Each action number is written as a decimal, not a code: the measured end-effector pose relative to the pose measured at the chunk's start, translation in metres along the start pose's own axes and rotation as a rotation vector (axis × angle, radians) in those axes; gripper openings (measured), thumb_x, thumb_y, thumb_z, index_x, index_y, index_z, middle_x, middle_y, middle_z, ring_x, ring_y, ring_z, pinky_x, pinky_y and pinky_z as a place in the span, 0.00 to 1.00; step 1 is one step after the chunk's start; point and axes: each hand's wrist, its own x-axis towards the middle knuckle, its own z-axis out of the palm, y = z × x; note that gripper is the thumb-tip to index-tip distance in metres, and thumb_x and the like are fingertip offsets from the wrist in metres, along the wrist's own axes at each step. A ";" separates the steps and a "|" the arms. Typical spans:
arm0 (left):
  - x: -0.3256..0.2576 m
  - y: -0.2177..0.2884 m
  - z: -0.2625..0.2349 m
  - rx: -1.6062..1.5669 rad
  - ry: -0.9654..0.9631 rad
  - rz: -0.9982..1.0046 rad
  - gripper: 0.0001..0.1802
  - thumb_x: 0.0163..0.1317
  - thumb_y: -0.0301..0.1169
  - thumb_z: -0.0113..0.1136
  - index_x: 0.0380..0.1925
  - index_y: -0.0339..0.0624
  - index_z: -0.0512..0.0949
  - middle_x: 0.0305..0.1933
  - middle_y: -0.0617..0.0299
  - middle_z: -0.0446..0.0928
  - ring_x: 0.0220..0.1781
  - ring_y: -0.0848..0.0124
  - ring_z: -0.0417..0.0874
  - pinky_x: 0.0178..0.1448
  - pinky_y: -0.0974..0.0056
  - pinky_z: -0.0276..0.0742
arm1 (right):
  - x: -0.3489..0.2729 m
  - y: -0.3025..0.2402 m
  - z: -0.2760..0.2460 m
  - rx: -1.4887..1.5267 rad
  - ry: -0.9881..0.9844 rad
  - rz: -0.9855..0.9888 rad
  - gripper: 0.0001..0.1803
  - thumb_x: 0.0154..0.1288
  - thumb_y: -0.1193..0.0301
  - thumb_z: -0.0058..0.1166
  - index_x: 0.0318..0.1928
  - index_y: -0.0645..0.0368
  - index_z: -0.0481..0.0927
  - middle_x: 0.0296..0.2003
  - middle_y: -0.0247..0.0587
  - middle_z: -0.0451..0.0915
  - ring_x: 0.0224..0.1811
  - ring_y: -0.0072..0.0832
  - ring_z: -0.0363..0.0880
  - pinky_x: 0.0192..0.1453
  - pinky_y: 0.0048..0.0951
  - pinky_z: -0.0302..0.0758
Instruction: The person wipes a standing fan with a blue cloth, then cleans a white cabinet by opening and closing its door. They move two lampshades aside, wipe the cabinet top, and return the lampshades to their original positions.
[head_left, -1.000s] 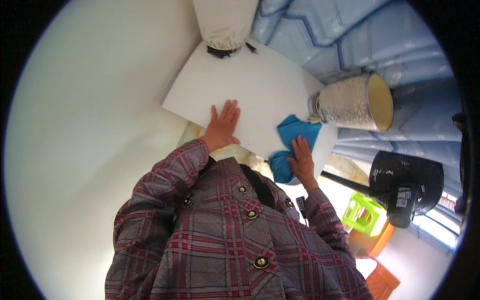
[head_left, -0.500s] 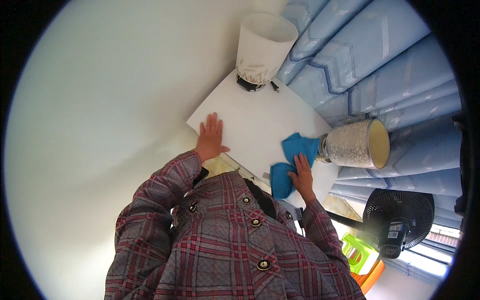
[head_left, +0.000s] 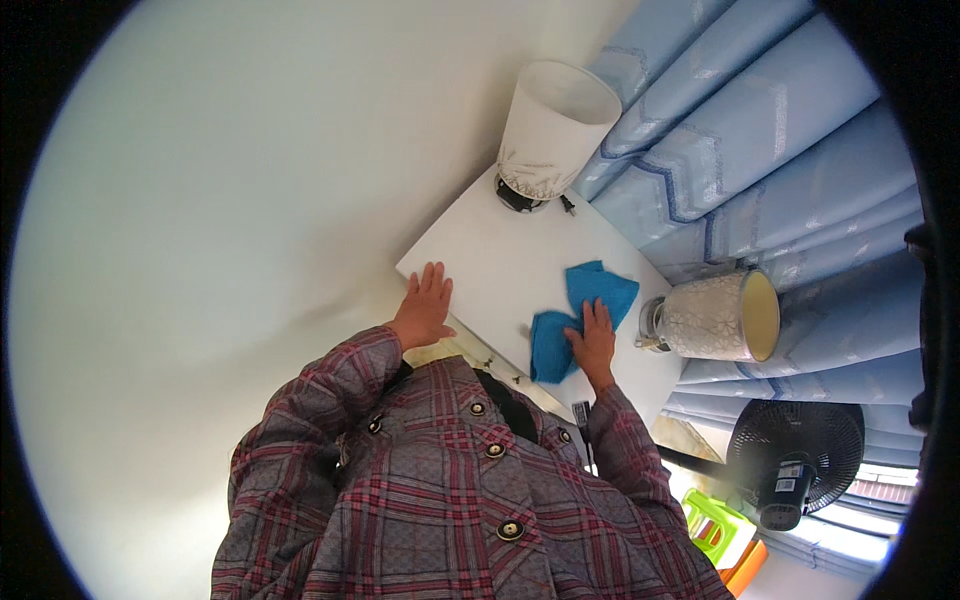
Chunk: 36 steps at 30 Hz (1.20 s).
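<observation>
A blue cloth [head_left: 604, 290] lies on the white tabletop [head_left: 510, 260], pinched in at its middle. My right hand [head_left: 595, 345] presses down on that narrow part, the cloth gathered between thumb and fingers. Near the table's left corner, my left hand [head_left: 425, 310] rests with its fingers spread on the edge and holds nothing. At the far corner stands a lamp with a white shade [head_left: 560, 130], its black plug [head_left: 568, 205] lying beside the base. Right of the cloth is a second lamp with a patterned shade [head_left: 715, 315]; its silver base is close to the cloth.
A pale wall [head_left: 220, 180] runs along the left. Blue curtains [head_left: 740, 170] hang behind the table on the right. At the lower right are a black fan [head_left: 795, 460], a bright green plastic item [head_left: 715, 525] and something orange [head_left: 745, 568].
My right hand and the cloth have slid a little leftward, away from the patterned lamp. My left hand stays at the table edge. The whole view has shifted slightly.
</observation>
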 end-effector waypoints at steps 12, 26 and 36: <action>-0.017 -0.050 0.006 -0.125 0.047 -0.079 0.51 0.54 0.43 0.67 0.68 0.25 0.51 0.76 0.36 0.43 0.78 0.42 0.42 0.76 0.38 0.44 | 0.012 -0.106 0.031 0.156 -0.160 -0.603 0.37 0.48 0.68 0.69 0.62 0.50 0.72 0.67 0.46 0.66 0.70 0.47 0.61 0.70 0.47 0.61; -0.022 -0.063 0.003 -0.098 0.040 -0.151 0.48 0.57 0.35 0.64 0.68 0.21 0.48 0.76 0.35 0.40 0.78 0.41 0.40 0.76 0.40 0.45 | 0.017 -0.143 0.041 0.099 -0.205 -0.473 0.39 0.51 0.66 0.67 0.66 0.49 0.69 0.71 0.40 0.61 0.74 0.41 0.56 0.72 0.43 0.58; 0.003 -0.004 0.001 -0.119 0.054 0.254 0.45 0.52 0.32 0.65 0.68 0.27 0.56 0.77 0.36 0.40 0.79 0.42 0.39 0.77 0.44 0.44 | -0.141 0.008 -0.035 0.044 0.023 0.168 0.34 0.52 0.68 0.66 0.63 0.51 0.73 0.69 0.44 0.65 0.71 0.45 0.61 0.67 0.47 0.63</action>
